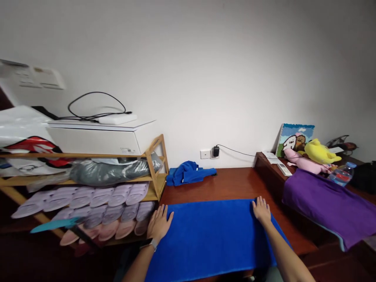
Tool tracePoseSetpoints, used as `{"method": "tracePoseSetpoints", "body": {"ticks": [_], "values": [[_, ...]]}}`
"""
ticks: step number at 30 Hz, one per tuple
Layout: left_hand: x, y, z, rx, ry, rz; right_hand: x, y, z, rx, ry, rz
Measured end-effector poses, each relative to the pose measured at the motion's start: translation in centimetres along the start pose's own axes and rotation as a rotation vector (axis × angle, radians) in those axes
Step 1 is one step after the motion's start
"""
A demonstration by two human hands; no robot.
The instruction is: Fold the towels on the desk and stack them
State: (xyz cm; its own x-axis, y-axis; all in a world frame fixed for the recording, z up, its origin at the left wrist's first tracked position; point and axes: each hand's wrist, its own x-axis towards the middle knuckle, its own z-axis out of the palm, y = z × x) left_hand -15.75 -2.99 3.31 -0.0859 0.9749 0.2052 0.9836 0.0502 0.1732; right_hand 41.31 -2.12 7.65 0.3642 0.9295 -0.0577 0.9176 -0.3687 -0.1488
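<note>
A blue towel lies spread out over the reddish-brown wooden table, its near edge reaching the front of the tabletop. At its far left corner my left hand rests with fingers stretched out, a watch on the wrist. My right hand lies flat on the far right corner, fingers spread. Neither hand grips anything. Behind the towel, against the wall, sits a crumpled blue cloth.
On the left stands a wooden rack with rows of slippers and a white box on top. To the right, a purple towel, plush toys, a remote and a bottle lie on a raised surface. A charger is plugged into the wall.
</note>
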Motion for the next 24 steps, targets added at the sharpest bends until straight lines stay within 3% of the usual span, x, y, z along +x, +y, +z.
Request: {"method": "tracePoseSetpoints", "body": {"ticks": [2, 4, 6, 8, 10, 12, 14, 16, 18, 24], "values": [[0.3, 0.8, -0.3, -0.018, 0.026, 0.054, -1.9, -4.7, 0.1, 0.004, 0.036, -0.108], [0.6, 1.8, -0.4, -0.046, 0.037, 0.132, -4.9, -11.0, 1.0, 0.030, 0.038, -0.286], [1.0, 2.8, -0.1, -0.068, 0.024, 0.196, -8.7, -18.2, 2.4, 0.144, 0.006, -0.577], [1.3, 3.4, 0.4, -0.071, -0.005, 0.219, -12.3, -24.8, 4.0, 0.241, -0.066, -0.772], [1.6, 3.4, 0.9, -0.062, -0.038, 0.227, -14.6, -29.7, 5.3, 0.290, -0.122, -0.830], [1.7, 2.9, 1.3, -0.046, -0.072, 0.217, -15.2, -32.1, 6.1, 0.308, -0.152, -0.830], [1.9, 2.3, 1.5, -0.023, -0.093, 0.199, -14.0, -31.6, 6.2, 0.304, -0.158, -0.795], [2.1, 2.0, 1.6, 0.007, -0.099, 0.180, -11.6, -28.6, 5.9, 0.283, -0.140, -0.718], [2.3, 1.9, 1.6, 0.034, -0.098, 0.155, -8.6, -23.8, 5.2, 0.237, -0.116, -0.598], [2.5, 2.2, 1.8, 0.034, -0.108, 0.101, -0.5, -5.8, 2.3, 0.050, -0.084, -0.166]]}}
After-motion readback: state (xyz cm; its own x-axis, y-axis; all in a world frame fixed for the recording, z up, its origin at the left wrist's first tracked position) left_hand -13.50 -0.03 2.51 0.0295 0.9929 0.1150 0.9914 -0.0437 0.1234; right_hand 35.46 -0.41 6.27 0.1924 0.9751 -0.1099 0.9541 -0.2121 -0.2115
